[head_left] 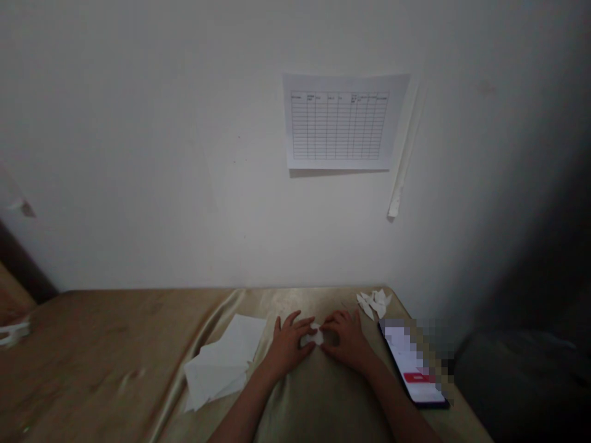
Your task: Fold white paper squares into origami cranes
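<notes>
A small piece of white paper (317, 336) lies between my two hands on the cloth-covered surface. My left hand (292, 338) takes it from the left, thumb and fingertips at its edge. On the opposite side, my right hand (345, 337) grips the paper in the same way, fingers curved and thumb low. Fingertips hide parts of its outline, and how it is folded is too small to tell. Left of my left forearm is a loose stack of white paper sheets (224, 360). Beyond my right hand sits a small pile of folded white paper pieces (375, 303).
A phone (413, 369) with a lit screen lies beside my right forearm. Shiny tan cloth (111, 351) covers the surface, wrinkled toward the left. Behind it rises a white wall with a printed table sheet (339, 126) fixed on it. A dark rounded shape (521, 381) stands at the right.
</notes>
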Demonstrator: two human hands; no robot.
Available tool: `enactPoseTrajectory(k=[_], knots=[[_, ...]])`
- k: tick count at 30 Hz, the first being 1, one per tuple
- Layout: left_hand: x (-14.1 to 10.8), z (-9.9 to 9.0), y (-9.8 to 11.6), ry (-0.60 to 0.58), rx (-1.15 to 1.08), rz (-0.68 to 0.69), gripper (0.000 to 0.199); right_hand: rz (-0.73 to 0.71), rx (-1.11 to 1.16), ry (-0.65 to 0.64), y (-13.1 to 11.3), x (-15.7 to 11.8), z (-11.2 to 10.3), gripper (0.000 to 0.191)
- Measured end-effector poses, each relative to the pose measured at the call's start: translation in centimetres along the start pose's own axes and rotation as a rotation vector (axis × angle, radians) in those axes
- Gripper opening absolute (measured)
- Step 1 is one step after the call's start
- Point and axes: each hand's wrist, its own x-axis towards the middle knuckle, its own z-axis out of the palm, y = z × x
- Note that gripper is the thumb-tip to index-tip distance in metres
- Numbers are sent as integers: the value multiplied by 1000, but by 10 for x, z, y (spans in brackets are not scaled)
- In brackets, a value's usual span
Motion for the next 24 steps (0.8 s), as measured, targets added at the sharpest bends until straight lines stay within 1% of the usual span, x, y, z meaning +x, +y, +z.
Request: enactPoseTrajectory(k=[2, 7, 10, 13, 15, 18, 21, 24], knots=[[0, 0, -3, 18, -9, 9, 32, -13, 14, -4, 0, 0, 0, 32], [2, 0, -7, 105, -16, 8, 27, -47, 24, -6, 0, 0, -1, 26], [2, 0, -7, 139, -21, 9, 23, -58, 26, -2, -1, 1, 0, 24], [3, 1, -5, 169, -28, 18, 16, -96, 52, 29, -2, 1, 4, 19], [3, 1, -5, 179, -32, 13, 11, -107, 59, 61, -1, 3, 8, 15], [5, 3, -5, 192, -39, 18, 9, -78, 55, 87, 0, 5, 13, 11], [6, 4, -6, 201, -48, 31, 11, -83, 58, 94, 0, 7, 15, 12], [5, 2, -5, 189, -59, 10, 13, -60, 66, 89, 0, 7, 14, 15]])
